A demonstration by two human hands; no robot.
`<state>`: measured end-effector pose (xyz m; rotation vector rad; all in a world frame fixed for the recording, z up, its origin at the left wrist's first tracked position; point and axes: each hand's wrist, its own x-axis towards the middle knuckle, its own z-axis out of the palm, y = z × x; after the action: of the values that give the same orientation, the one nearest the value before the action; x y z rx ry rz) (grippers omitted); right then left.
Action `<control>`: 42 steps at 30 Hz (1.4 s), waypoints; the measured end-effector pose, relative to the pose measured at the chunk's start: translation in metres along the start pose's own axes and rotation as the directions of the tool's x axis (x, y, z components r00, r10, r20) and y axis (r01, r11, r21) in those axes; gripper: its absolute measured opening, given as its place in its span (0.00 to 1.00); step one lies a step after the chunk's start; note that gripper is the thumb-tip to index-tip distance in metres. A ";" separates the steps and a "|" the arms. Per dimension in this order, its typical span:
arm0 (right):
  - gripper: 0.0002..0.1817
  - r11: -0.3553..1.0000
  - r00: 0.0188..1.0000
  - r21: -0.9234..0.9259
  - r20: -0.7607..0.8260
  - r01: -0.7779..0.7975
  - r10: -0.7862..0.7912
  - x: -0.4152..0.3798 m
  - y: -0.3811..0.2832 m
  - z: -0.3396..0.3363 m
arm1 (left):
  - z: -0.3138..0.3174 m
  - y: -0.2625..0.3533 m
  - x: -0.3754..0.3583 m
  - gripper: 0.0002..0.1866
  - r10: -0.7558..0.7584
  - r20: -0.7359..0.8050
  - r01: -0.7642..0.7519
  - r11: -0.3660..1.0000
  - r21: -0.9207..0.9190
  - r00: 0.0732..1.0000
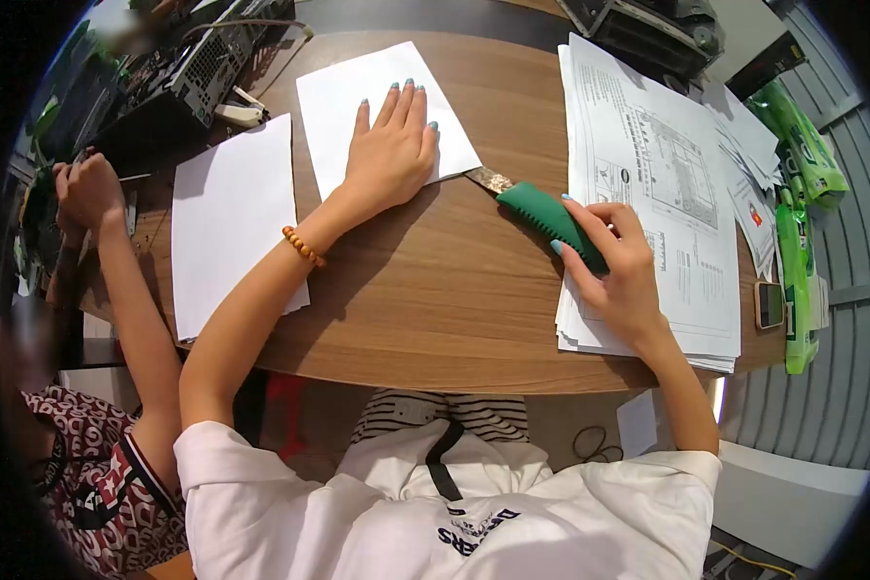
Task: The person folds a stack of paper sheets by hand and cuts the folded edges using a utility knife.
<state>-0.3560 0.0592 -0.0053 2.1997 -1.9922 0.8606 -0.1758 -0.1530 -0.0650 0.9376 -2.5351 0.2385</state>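
Observation:
My left hand [391, 150] lies flat on a blank white sheet [331, 101], its fingers stretched toward the far edge. My right hand [614, 266] grips the green handle of a knife [551, 217]. The knife's short, stained metal blade points left and touches the lower right corner of the sheet, partly at or under its edge. A second stack of blank white paper [232, 232] lies to the left, beneath my left forearm.
A thick stack of printed drawings [686, 193] lies at the right, with a phone [769, 304] and green packets [802, 155] beyond. Computer parts [198, 82] stand at the back left. Another person's hand [90, 191] is at the far left.

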 end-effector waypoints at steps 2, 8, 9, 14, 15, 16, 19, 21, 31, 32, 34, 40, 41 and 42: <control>0.23 1.000 1.000 -0.012 0.005 0.016 -0.016 0.002 -0.001 0.001 | 0.001 0.000 -0.001 0.23 0.037 0.020 -0.038 0.996 0.079 0.999; 0.23 0.999 1.000 -0.036 0.011 0.017 -0.017 0.000 0.005 -0.001 | 0.004 0.000 -0.001 0.21 0.060 -0.051 -0.057 0.996 0.067 0.997; 0.23 0.999 1.000 -0.051 0.027 -0.003 0.004 0.000 0.008 -0.004 | 0.005 0.000 -0.001 0.21 0.053 -0.051 -0.050 0.997 0.060 0.997; 0.22 0.997 0.999 -0.068 0.005 0.035 -0.034 0.001 0.015 -0.006 | 0.002 0.002 -0.001 0.21 0.054 -0.065 -0.049 0.996 0.075 0.996; 0.22 0.999 0.999 -0.032 0.027 0.025 -0.024 0.001 0.016 -0.008 | 0.001 0.003 -0.001 0.21 0.053 -0.066 -0.048 0.996 0.073 0.996; 0.22 1.000 0.999 0.004 0.049 0.015 -0.015 0.002 0.017 -0.008 | 0.001 0.003 -0.001 0.21 0.054 -0.053 -0.049 0.995 0.089 0.997; 0.22 1.000 0.998 0.003 0.053 0.017 -0.017 0.002 0.016 -0.008 | 0.001 0.002 -0.002 0.23 0.035 -0.041 -0.032 0.996 0.084 0.999; 0.22 1.000 0.998 0.002 0.063 0.030 -0.030 0.002 0.017 -0.010 | 0.002 0.002 -0.001 0.23 0.017 -0.044 -0.014 0.998 0.062 0.999; 0.21 0.995 0.995 0.011 0.019 0.097 -0.098 0.018 0.014 0.004 | -0.003 0.004 -0.002 0.24 0.035 0.011 -0.037 0.990 0.134 0.999; 0.21 0.995 0.995 0.009 0.021 0.098 -0.098 0.019 0.016 0.003 | -0.003 0.003 -0.002 0.24 0.039 0.003 -0.039 0.990 0.133 0.999; 0.22 0.997 0.995 0.001 0.067 0.073 -0.073 0.021 0.020 0.000 | 0.002 0.002 -0.002 0.24 0.025 -0.018 -0.023 0.994 0.107 1.000; 0.23 0.997 0.993 0.008 0.084 0.080 -0.081 0.024 0.022 0.002 | -0.005 0.007 -0.002 0.25 -0.036 0.042 0.031 0.993 0.118 0.998; 0.23 0.997 0.993 0.005 0.086 0.078 -0.078 0.024 0.023 0.001 | -0.005 0.008 -0.002 0.25 -0.042 0.056 0.033 0.989 0.147 0.998; 0.23 0.997 0.992 0.002 0.096 0.084 -0.083 0.024 0.024 0.000 | -0.003 0.007 -0.002 0.25 -0.040 0.055 0.032 0.989 0.144 0.998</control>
<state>-0.3779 0.0335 -0.0022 2.3471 -1.9232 0.7572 -0.1782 -0.1456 -0.0635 1.0582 -2.5789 0.3923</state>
